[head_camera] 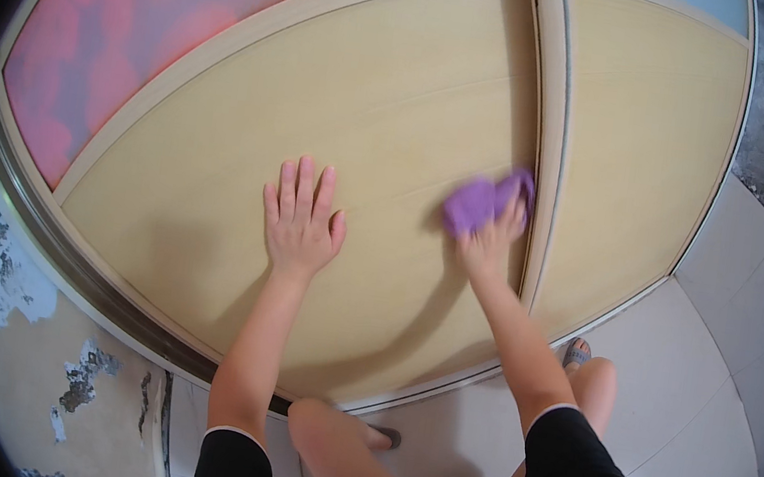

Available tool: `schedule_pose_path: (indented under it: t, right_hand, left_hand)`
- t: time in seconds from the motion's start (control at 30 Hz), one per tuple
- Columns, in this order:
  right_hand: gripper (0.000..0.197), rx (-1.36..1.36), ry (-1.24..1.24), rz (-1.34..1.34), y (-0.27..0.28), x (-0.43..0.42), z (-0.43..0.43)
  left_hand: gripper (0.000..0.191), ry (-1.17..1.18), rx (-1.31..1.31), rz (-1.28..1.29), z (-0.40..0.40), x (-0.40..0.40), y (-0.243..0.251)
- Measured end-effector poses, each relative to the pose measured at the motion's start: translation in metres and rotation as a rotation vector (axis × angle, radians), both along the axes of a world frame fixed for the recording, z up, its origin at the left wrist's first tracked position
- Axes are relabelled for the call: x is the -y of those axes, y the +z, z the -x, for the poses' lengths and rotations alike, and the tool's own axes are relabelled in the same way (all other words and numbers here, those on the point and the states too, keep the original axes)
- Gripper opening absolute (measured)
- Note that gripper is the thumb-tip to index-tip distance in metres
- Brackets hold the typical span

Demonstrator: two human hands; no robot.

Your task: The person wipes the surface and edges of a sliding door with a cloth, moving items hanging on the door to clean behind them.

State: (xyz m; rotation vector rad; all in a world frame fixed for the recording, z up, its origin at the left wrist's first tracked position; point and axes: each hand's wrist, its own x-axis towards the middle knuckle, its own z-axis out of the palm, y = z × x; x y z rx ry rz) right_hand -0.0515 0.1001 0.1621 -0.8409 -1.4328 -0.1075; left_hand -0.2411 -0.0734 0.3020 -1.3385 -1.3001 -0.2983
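Observation:
My left hand (300,224) lies flat on a pale wood-coloured door panel (371,99), its fingers spread and nothing in it. To the right, my right hand (485,248) presses a bunched purple cloth (471,205) against the same panel, close to the raised vertical frame strip (551,116). The cloth and the fingers on it look slightly blurred. Both arms reach forward from black sleeves.
Beyond the strip is a second pale panel (643,150). A pink patterned panel (119,37) fills the upper left. A metal track (40,193) borders a wall with peeling paint (81,380). Light floor tiles (666,392) lie below, under my slippered feet (578,351).

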Motion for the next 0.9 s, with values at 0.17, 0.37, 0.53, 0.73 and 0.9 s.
schedule_pose_path:
  t: [0.17, 0.37, 0.53, 0.73, 0.9]
  right_hand:
    - [0.052, 0.099, 0.028, 0.271, -0.165, 0.04, -0.011]
    - [0.053, -0.685, 0.2, 0.564, -0.048, 0.048, 0.046]
    - [0.03, -0.153, 0.156, 0.214, 0.033, 0.072, 0.045]
    - [0.03, -0.125, 0.148, 0.081, -0.089, 0.039, 0.037]
    - [0.037, -0.288, 0.072, 0.605, -0.31, 0.034, 0.046]
  left_hand:
    - [0.058, -0.037, 0.014, -0.023, -0.01, -0.012, 0.003]
    - [0.057, -0.086, 0.195, 0.019, -0.019, -0.003, -0.035]
    - [0.053, -0.088, 0.212, 0.368, -0.026, 0.018, -0.173]
    - [0.053, 0.008, 0.142, 0.36, -0.006, 0.015, -0.265]
    - [0.056, -0.049, 0.047, 0.134, -0.007, -0.016, -0.279]
